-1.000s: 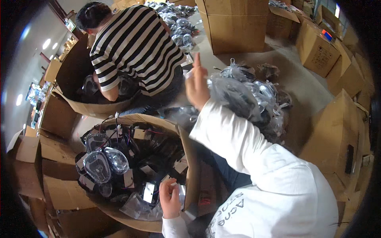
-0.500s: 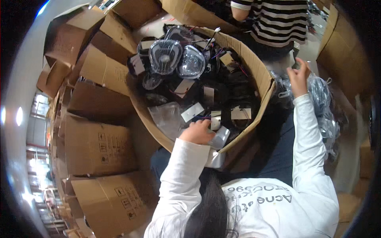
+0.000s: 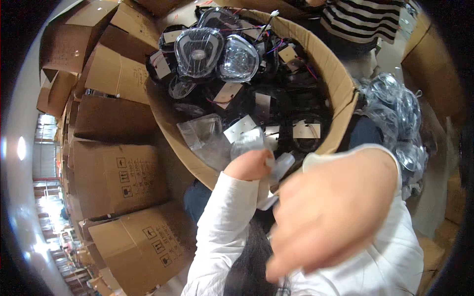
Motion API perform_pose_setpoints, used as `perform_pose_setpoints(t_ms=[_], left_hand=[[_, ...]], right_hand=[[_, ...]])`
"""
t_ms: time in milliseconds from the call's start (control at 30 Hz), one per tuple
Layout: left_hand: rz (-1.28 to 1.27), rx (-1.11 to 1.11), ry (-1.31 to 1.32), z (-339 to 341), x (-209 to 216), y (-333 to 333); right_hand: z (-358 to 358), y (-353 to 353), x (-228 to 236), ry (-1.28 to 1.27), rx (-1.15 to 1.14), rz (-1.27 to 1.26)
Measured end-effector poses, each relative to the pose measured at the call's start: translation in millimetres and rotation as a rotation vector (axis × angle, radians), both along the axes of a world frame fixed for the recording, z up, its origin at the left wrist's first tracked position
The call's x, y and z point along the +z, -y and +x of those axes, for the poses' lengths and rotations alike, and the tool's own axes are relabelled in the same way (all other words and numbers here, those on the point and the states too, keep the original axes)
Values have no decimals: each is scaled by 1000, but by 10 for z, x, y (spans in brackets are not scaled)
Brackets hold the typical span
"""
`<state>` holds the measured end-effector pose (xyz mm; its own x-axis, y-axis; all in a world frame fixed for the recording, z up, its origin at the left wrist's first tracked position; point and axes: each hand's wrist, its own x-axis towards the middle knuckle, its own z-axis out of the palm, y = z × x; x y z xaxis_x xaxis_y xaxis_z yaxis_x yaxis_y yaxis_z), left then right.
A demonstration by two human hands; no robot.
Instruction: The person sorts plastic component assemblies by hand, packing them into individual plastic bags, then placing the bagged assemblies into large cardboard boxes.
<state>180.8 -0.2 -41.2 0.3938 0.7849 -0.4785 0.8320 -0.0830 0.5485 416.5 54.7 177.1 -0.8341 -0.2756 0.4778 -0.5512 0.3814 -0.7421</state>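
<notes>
Over the near rim of a large cardboard box (image 3: 340,123), my left hand (image 3: 251,165) is closed, with crumpled clear plastic bag (image 3: 247,143) bunched at its fingers. Beside it, a pale shiny strip (image 3: 282,166) lies against the rim. My right hand (image 3: 335,212) looms large near the camera, raised above my lap and smeared by motion; its fingers cannot be made out. The box holds many dark round parts with wires and white labels. Two plastic-wrapped lamp-like units, one round (image 3: 199,53) and one beside it (image 3: 239,58), lie on top at the far side.
Flattened and open cardboard cartons (image 3: 118,172) stack along the left. To the right of the box sits a heap of clear-wrapped parts (image 3: 395,106). A person in a striped shirt (image 3: 363,19) stands beyond the box's far right.
My right hand has swung from the wrapped heap at far right toward me, close to the camera. Clear plastic now shows at my left hand. The view has shifted slightly.
</notes>
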Motion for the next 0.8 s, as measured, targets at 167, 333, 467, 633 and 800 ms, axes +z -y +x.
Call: perform_pose_setpoints(t_ms=[167, 333, 467, 633, 800], left_hand=[[232, 382, 96, -381, 308, -283], [331, 601, 323, -639, 551, -507], [669, 678, 946, -607, 749, -557], [927, 596, 1130, -710, 678, -429], [934, 575, 821, -570, 610, -314]], right_hand=[[-264, -180, 106, 303, 408, -121], [-342, -279, -282, 1, 336, -462], [-452, -668, -696, 137, 633, -333], [-681, -897, -1449, 766, -248, -282], [-836, -731, -1610, 594, -597, -859]])
